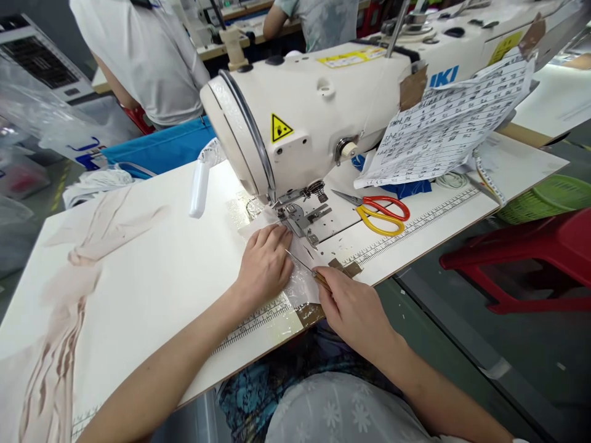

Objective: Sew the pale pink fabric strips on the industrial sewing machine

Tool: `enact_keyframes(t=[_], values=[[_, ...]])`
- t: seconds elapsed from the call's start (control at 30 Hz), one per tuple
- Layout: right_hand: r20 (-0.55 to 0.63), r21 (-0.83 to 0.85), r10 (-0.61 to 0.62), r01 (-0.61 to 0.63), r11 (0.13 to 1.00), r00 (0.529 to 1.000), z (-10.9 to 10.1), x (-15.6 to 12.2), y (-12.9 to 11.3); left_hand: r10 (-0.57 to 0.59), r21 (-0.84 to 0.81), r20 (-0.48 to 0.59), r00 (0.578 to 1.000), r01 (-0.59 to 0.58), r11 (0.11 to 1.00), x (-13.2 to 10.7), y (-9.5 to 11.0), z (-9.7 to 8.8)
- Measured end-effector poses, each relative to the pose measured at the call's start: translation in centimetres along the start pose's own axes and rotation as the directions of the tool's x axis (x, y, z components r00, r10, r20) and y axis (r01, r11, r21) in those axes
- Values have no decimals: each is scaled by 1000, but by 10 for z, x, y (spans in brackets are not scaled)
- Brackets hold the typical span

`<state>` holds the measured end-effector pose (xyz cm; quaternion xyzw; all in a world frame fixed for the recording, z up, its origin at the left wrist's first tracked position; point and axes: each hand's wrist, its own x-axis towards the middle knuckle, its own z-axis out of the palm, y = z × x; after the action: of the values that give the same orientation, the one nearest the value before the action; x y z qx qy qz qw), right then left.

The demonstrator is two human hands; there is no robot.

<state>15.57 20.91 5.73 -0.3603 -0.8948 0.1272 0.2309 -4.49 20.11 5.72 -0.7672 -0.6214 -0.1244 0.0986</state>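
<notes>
My left hand (268,261) lies palm down on a pale piece of fabric (302,288), its fingertips close to the presser foot of the white sewing machine (305,86). Those fingers rest flat and near each other on the cloth. An awl (322,280) with a wooden handle is gripped in my right hand (357,307). Its thin metal shaft points left across the fabric, with the tip beside my left fingers. Part of the fabric is hidden under my left hand.
Scissors (364,201) with red and yellow handles lie right of the needle area. Handwritten sheets (443,138) hang on the machine. Pale pink fabric strips (50,363) spread over the table's left side. A red stool (530,258) stands right; a co-worker in white (143,55) sits behind.
</notes>
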Motion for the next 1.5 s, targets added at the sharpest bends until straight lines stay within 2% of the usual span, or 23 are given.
enact_keyframes(t=[0.13, 0.27, 0.5, 0.8, 1.03, 1.5], values=[[22, 2, 2, -2, 1000, 1000, -1, 0, 2, -4, 6, 18, 1000, 4, 1000, -1, 8, 1], [40, 3, 23, -23, 1000, 999, -5, -3, 4, -10, 39, 45, 999, 8, 999, 1, 8, -1], [-37, 26, 8, -7, 1000, 999, -11, -12, 13, -9, 47, 62, 998, 6, 999, -1, 11, -2], [-63, 141, 132, -122, 982, 989, -15, -17, 36, -10, 60, 64, 998, 6, 998, -3, 16, -1], [-38, 174, 170, -161, 971, 985, -17, -15, 35, 0, 68, 95, 995, -6, 998, -3, 14, -2], [-56, 161, 156, -145, 976, 986, -17, -15, 35, 4, 36, 100, 995, -7, 999, -4, 18, -4]])
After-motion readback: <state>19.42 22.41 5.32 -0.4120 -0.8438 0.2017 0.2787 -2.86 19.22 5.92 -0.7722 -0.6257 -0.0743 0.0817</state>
